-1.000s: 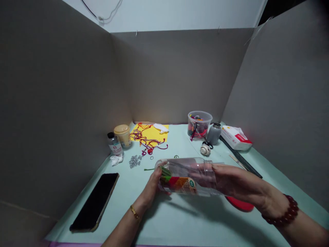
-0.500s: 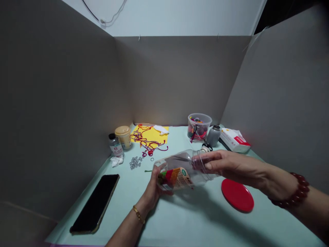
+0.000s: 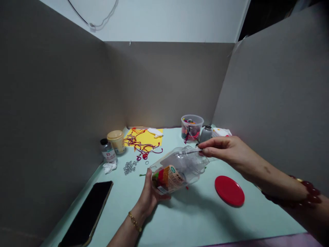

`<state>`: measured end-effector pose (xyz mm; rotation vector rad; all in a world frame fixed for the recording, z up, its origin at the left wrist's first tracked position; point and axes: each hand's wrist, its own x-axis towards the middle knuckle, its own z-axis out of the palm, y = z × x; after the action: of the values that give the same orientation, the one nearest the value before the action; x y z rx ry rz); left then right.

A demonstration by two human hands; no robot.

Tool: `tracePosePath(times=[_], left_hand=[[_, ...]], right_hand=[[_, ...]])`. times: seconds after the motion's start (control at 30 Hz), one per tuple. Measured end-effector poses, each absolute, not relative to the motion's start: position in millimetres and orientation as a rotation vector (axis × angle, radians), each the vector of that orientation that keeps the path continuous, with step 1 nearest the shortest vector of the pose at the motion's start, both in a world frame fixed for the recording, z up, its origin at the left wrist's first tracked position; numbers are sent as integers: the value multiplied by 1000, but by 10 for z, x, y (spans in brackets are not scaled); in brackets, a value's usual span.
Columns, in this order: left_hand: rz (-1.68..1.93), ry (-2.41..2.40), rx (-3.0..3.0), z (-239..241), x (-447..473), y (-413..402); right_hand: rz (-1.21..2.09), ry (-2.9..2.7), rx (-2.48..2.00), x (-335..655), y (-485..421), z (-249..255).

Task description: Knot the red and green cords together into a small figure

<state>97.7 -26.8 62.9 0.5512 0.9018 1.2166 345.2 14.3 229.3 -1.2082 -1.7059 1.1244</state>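
A clear plastic jar [image 3: 189,168] with a colourful label lies tilted above the table, its open mouth towards the right. My left hand [image 3: 150,192] is wrapped round its base end. At the mouth, my right hand [image 3: 214,145] pinches a thin dark stick-like thing [image 3: 192,151], which reaches back along the jar's neck; its exact kind is too small to make out. Below and to the right of the jar, a round red lid [image 3: 229,191] lies flat on the table.
A phone [image 3: 88,212] lies at the left. Small metal rings [image 3: 129,167] and red cords [image 3: 144,140] on a yellow sheet [image 3: 156,141] are behind. A bottle [image 3: 108,151], a yellow-lidded tub [image 3: 116,141], a clear bucket [image 3: 192,128], a grey bottle [image 3: 206,134] and a tissue pack [image 3: 221,132] stand farther back.
My right hand has drawn its fingers back out of the jar's mouth, with the thin dark thing pinched in them. My left hand keeps its hold. The view has shifted slightly.
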Motion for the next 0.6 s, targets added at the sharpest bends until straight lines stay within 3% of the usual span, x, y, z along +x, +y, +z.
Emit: tracePosePath(times=[0.2,0.37,0.43,0.6], left_hand=[[1149,823,495,588,1008,-289],[1087,690,373,607,926,-256],[1009,615,343,625,906,-245],[961,610,310,630,910,-257]], right_hand=[[510,-1842,-1072,3403,6,2556],[22,-1477,-1119,3832,-34,2657],[145,-1395,-1195,4095,127,2324],[532,-1285,-1774,4570,607,962]])
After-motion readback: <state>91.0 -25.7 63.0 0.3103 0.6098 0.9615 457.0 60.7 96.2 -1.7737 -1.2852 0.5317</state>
